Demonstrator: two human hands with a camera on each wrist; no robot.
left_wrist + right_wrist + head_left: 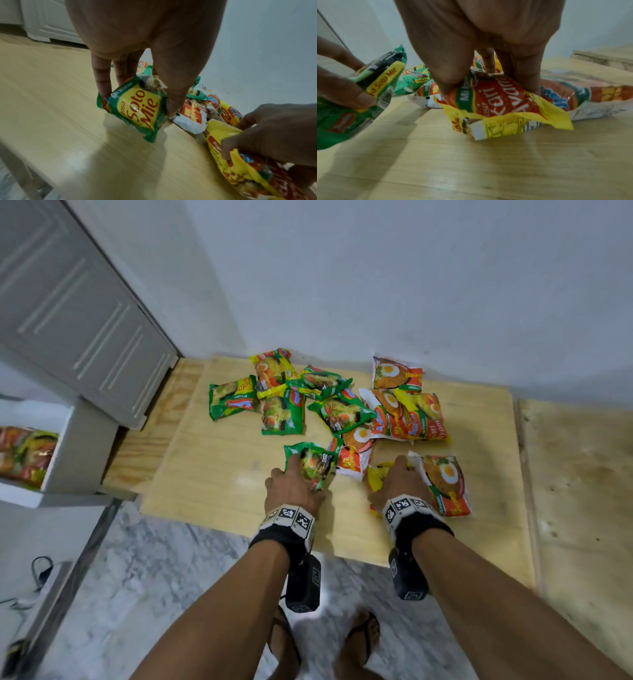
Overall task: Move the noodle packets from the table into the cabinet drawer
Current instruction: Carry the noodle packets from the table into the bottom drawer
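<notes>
Several noodle packets lie scattered on the wooden table [219, 474]. My left hand [294, 484] grips a green packet [313, 463] [137, 108] between thumb and fingers at the table's near middle; the packet is tilted up on one edge. My right hand [399, 484] pinches a yellow and red packet [376, 474] [498, 102] that lies on the wood, beside a red and white packet [445, 484]. At the far left the white cabinet drawer [78, 446] stands pulled out, with packets [27, 453] inside.
Green packets [284, 395] and orange ones [407, 412] crowd the back of the table near the white wall. A white cabinet door [82, 326] rises at the left. Rougher plywood [579, 474] adjoins on the right. Marble floor [144, 577] and my sandalled feet lie below.
</notes>
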